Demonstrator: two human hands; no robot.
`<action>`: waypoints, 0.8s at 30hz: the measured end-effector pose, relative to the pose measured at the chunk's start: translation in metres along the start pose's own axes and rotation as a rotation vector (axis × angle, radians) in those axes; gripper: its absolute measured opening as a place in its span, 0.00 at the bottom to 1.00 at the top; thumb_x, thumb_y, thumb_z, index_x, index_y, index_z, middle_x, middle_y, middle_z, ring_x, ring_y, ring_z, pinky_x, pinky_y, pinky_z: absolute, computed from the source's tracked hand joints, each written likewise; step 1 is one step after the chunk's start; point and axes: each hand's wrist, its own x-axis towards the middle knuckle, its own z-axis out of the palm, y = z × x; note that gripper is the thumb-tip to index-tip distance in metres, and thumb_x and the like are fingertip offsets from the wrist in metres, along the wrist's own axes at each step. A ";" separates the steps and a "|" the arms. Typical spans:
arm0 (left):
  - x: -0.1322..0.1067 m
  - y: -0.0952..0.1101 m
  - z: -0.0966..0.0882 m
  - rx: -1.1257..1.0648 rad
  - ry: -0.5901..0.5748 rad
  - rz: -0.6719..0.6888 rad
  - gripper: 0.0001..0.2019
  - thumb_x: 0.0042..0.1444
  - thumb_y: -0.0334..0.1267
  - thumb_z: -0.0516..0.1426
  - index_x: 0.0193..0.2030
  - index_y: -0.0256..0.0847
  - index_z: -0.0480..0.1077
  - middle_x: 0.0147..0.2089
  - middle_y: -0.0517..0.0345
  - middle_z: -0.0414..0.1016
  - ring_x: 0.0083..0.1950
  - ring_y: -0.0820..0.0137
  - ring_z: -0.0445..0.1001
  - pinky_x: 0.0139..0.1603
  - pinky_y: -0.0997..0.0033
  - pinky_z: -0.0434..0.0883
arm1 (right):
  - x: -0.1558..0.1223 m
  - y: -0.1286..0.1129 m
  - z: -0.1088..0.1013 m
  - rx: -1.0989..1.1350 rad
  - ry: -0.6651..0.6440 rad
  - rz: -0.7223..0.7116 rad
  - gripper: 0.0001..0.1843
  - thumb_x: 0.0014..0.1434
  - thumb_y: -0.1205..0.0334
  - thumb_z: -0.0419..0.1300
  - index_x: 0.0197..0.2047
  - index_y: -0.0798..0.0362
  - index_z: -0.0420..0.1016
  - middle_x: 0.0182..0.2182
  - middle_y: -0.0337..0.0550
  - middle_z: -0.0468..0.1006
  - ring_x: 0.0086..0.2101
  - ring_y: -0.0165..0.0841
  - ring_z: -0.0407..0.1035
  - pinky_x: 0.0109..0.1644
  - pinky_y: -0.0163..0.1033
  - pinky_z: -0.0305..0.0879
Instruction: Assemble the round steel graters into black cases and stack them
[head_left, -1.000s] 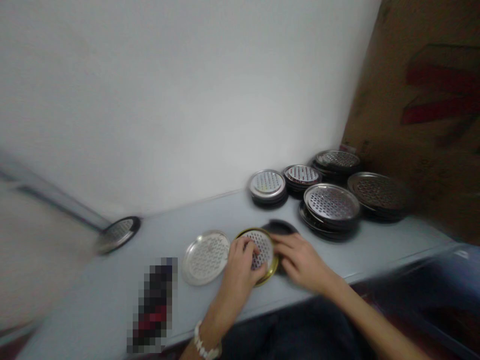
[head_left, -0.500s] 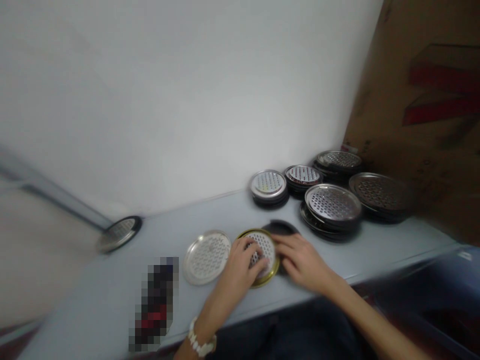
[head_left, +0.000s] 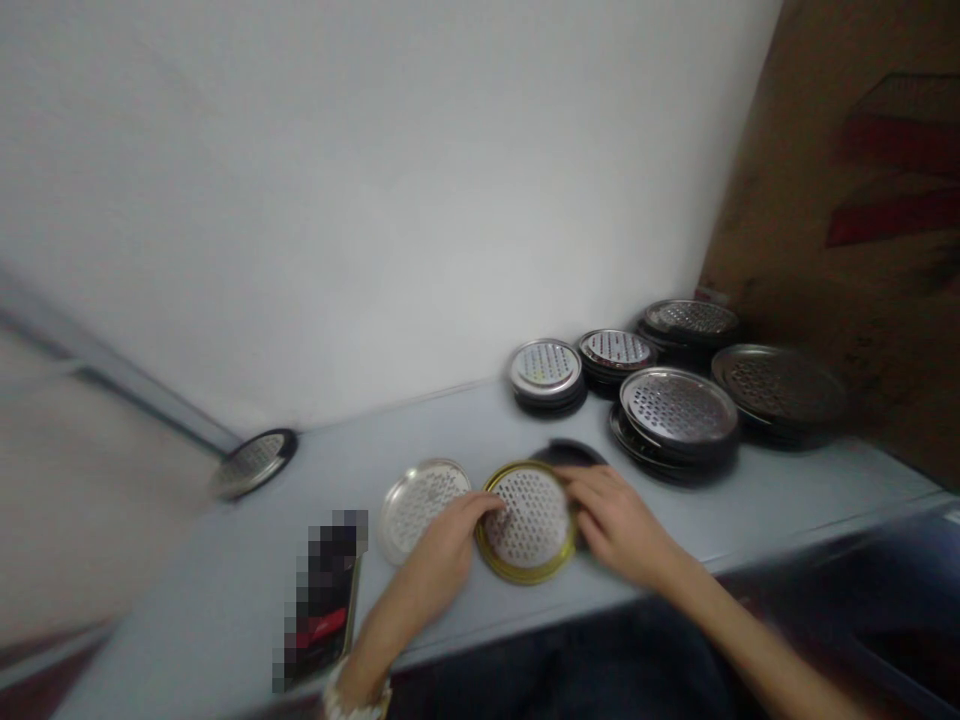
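Observation:
A round perforated grater plate with a gold rim [head_left: 529, 518] lies in front of me on the table, slightly tilted. My left hand [head_left: 448, 535] pinches its left edge, thumb and fingers at the rim. On its right edge the fingers of my right hand [head_left: 615, 520] are curled; their tips are partly hidden. Behind that hand a dark round disc [head_left: 568, 452] shows only in part. To the left lies a plain silver grater plate [head_left: 420, 500], partly covered by my left hand.
Several stacks of round graters stand at the back right, the nearest being a silver-topped stack [head_left: 679, 410]. One grater [head_left: 255, 462] leans at the left against the wall. A pixelated dark and red object [head_left: 322, 600] lies front left. A cardboard box [head_left: 840, 290] rises at the right.
My left hand has moved from on top of the gold-rimmed grater plate to its left edge, uncovering the holes. The right hand stays at the right edge. The view has shifted slightly.

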 end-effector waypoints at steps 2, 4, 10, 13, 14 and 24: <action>-0.005 0.004 0.002 0.005 -0.030 -0.012 0.22 0.65 0.26 0.45 0.56 0.45 0.75 0.60 0.51 0.77 0.63 0.62 0.73 0.69 0.53 0.66 | 0.000 0.001 0.000 -0.010 0.012 -0.007 0.15 0.58 0.76 0.50 0.43 0.54 0.73 0.57 0.55 0.78 0.57 0.45 0.69 0.61 0.57 0.63; -0.010 0.009 0.004 0.015 -0.028 -0.043 0.20 0.67 0.30 0.48 0.60 0.45 0.72 0.62 0.49 0.75 0.65 0.60 0.71 0.70 0.51 0.65 | 0.000 0.000 -0.001 -0.022 0.014 -0.018 0.14 0.60 0.75 0.50 0.44 0.54 0.73 0.57 0.54 0.78 0.58 0.45 0.68 0.62 0.57 0.61; -0.016 0.020 0.011 0.064 -0.036 -0.124 0.37 0.55 0.42 0.69 0.70 0.46 0.62 0.66 0.45 0.69 0.67 0.52 0.66 0.71 0.44 0.62 | 0.002 -0.004 -0.004 -0.093 -0.026 -0.037 0.16 0.68 0.68 0.52 0.55 0.53 0.73 0.60 0.51 0.76 0.59 0.46 0.65 0.62 0.57 0.61; -0.014 0.021 0.014 0.116 -0.060 -0.101 0.46 0.41 0.47 0.76 0.68 0.46 0.66 0.62 0.45 0.70 0.65 0.48 0.67 0.68 0.42 0.65 | 0.002 -0.005 -0.003 -0.104 -0.031 -0.021 0.15 0.69 0.67 0.52 0.55 0.53 0.74 0.60 0.50 0.75 0.59 0.46 0.64 0.62 0.57 0.60; -0.013 0.020 0.015 0.131 -0.061 -0.092 0.48 0.38 0.48 0.77 0.67 0.45 0.67 0.61 0.45 0.70 0.65 0.47 0.67 0.68 0.41 0.66 | 0.002 -0.005 -0.003 -0.102 -0.031 -0.017 0.14 0.69 0.67 0.52 0.54 0.53 0.75 0.60 0.50 0.76 0.59 0.46 0.65 0.62 0.57 0.60; -0.004 0.008 0.017 0.162 -0.117 -0.038 0.53 0.30 0.52 0.78 0.66 0.45 0.67 0.69 0.39 0.66 0.72 0.41 0.59 0.72 0.34 0.57 | 0.003 -0.005 -0.005 -0.082 -0.036 -0.030 0.12 0.68 0.69 0.52 0.48 0.51 0.75 0.59 0.50 0.77 0.54 0.45 0.69 0.59 0.56 0.61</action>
